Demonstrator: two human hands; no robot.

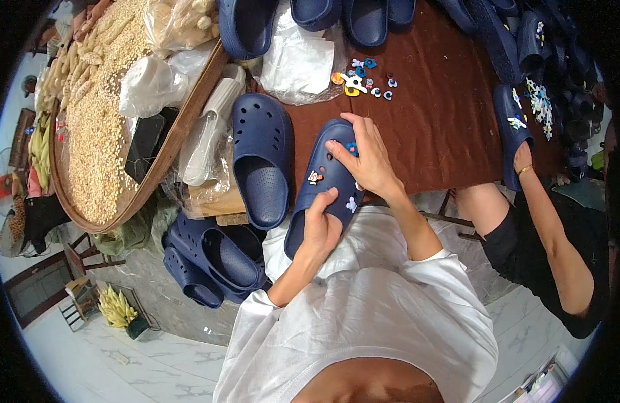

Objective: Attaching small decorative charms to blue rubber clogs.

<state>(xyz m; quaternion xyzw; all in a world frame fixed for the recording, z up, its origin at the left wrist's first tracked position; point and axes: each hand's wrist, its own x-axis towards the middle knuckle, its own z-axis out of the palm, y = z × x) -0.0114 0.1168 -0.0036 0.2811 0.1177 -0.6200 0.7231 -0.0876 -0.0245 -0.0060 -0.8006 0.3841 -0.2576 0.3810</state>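
Under the right hand [370, 161] slants a navy clog [331, 176] (perforated, with charms [315, 178]).

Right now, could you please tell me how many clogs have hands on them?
2: one navy clog in the person's left hand and right hand, a second clog at the co-worker's hand on the right. The dark pile beyond may hide more.

The right hand [368, 158] hides part of a navy clog [335, 176]; the left hand [322, 226] covers some of its opening. The top edge crops several clogs [246, 43]. A co-worker's hand [523, 158] partly disappears inside a decorated clog [506, 127], near charms [540, 107] too small to identify.
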